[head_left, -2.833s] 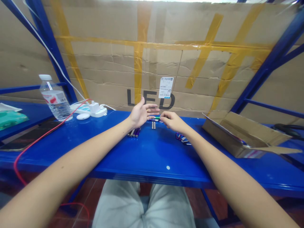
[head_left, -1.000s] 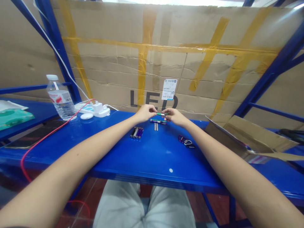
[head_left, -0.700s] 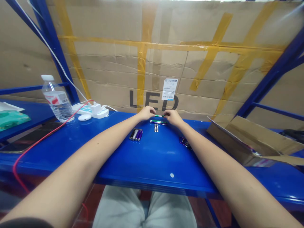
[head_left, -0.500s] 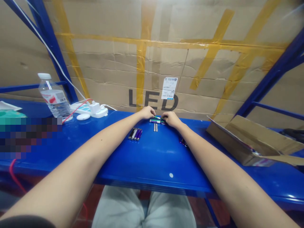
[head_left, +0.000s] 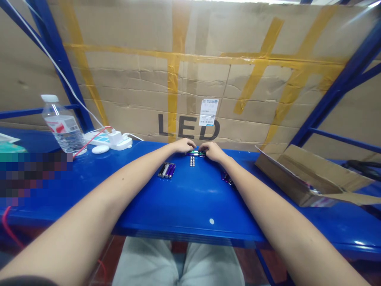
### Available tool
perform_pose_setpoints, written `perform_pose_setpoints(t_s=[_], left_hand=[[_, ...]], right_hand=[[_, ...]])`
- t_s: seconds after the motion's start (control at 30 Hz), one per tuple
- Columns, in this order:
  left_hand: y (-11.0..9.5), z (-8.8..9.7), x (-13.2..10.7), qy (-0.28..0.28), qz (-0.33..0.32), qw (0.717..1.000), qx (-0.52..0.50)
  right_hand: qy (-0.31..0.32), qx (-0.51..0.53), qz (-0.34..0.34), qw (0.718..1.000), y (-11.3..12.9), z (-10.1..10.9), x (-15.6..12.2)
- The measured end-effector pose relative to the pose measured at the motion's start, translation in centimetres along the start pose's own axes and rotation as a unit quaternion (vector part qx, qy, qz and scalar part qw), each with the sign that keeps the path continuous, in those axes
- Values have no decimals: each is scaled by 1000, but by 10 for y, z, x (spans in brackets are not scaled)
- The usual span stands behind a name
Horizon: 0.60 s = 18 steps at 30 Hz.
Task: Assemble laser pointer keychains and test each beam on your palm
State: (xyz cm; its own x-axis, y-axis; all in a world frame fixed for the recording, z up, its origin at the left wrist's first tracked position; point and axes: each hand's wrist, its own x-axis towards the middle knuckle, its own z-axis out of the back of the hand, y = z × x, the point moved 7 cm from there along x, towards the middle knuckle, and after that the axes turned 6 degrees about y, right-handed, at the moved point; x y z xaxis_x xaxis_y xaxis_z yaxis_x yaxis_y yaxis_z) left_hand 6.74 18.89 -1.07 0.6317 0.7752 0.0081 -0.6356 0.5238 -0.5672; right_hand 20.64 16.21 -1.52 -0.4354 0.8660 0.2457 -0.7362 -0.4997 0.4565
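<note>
My left hand point(head_left: 184, 145) and my right hand point(head_left: 210, 151) meet at the far side of the blue table point(head_left: 190, 194), fingers curled down. Between their fingertips lies a small green pen-like tube point(head_left: 197, 153), close against a purple one, both down on the table. Each hand pinches an end of the green tube. Just in front sits a short stack of small silver button cells point(head_left: 192, 160). A row of several small tubes point(head_left: 166, 170), silver and purple, lies left of them. Small purple and silver clips point(head_left: 225, 177) show beside my right forearm, partly hidden.
A water bottle point(head_left: 62, 125) stands at the left, with a white power strip and charger point(head_left: 109, 140) and a red cable point(head_left: 89, 140) beside it. An open cardboard box point(head_left: 309, 174) lies at the right. A taped cardboard wall marked LED point(head_left: 190, 126) closes the back.
Both hands have sunk from just above the table down to its surface with the green tube between them. Earlier my left hand was open; it closed onto the tube.
</note>
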Motion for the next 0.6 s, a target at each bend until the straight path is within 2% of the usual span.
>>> perform_pose_setpoints(t_s=[0.13,0.23,0.33,0.43,0.5,0.57,0.6], left_hand=[[1,-3,-1,9,-16,1000,-9],[3,-2,-3,-8,-13,1000,-15],[2,10,-14,-58,-5,998,-5],[-4,26,-37,-87,-10,995,37],[-11,28,-55,-19,-19,997,72],[-14,27,-74,63,-4,992,109],[-15,29,-83,83,10,988,127]], right_hand=[[0,15,8,1000,0,0,0],[3,17,6,1000,0,0,-2],[-15,0,-2,1000,-2,5,-4],[-61,-15,-21,998,-2,21,-8],[-87,-17,-22,996,8,32,-16],[-93,-25,-6,995,30,39,-28],[-81,-32,8,996,44,38,-35]])
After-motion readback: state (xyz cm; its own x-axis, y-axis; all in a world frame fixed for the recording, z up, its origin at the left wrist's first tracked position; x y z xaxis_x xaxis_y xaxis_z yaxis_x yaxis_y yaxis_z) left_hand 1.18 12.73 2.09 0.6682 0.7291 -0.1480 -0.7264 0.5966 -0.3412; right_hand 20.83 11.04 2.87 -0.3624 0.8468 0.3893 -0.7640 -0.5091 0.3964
